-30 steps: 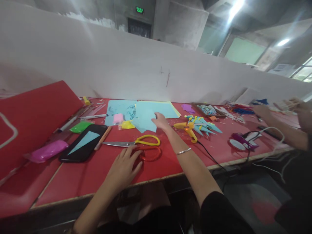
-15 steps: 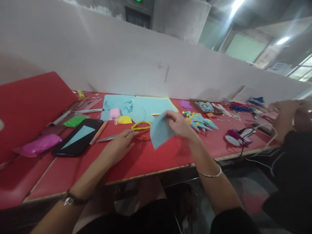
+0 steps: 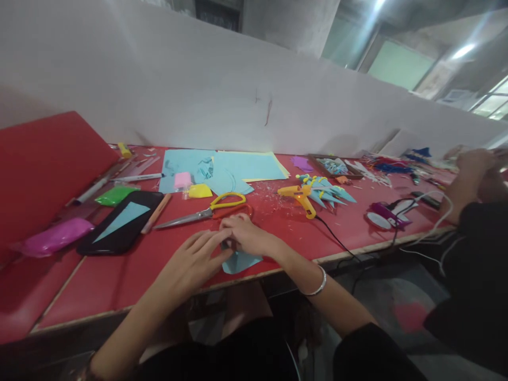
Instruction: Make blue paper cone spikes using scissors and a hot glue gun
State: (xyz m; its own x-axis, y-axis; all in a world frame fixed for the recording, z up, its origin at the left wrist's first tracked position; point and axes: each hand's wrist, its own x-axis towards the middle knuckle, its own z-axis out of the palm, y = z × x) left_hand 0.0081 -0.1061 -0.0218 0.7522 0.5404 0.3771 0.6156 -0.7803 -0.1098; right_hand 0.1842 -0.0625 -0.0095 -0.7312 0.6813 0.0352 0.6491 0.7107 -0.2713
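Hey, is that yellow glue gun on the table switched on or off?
On, apparently: the glue gun shows a small orange light glowing on its body.

- Cool, moderate light fills the room; a ceiling lamp (image 3: pixel 463 51) above the table's (image 3: pixel 273 214) far right corner flares into streaks.
- A window (image 3: pixel 492 108) beyond that corner looks washed out.
- Soft shadow falls on the white panel (image 3: pixel 198 90) behind the back edge.
- Below the front edge, it is dim.
- Left hand (image 3: pixel 198 259) and right hand (image 3: pixel 246 235) look slightly soft.
- Wide-angle stretching bends the outer parts.
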